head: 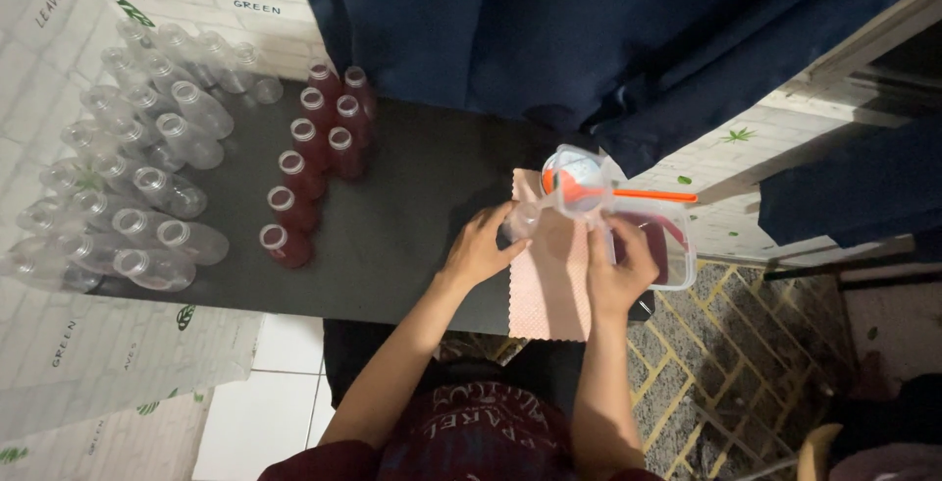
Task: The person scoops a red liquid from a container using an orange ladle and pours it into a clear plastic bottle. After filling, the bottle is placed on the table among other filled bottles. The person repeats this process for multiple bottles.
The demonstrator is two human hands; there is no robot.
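left hand (481,250) curled round a clear bottle (523,218) over the pink cloth (548,290), right hand (618,270) gripping a measuring jug (581,185) tipped toward it.

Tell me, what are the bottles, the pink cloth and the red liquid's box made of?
The empty bottles look like clear, glossy plastic: you see through them. The pink cloth seems a soft woven or textured fabric, matte. The box looks like see-through plastic, its red liquid showing through the wall.

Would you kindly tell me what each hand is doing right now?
Left hand: closed around a small clear bottle.
Right hand: gripping a clear measuring jug.
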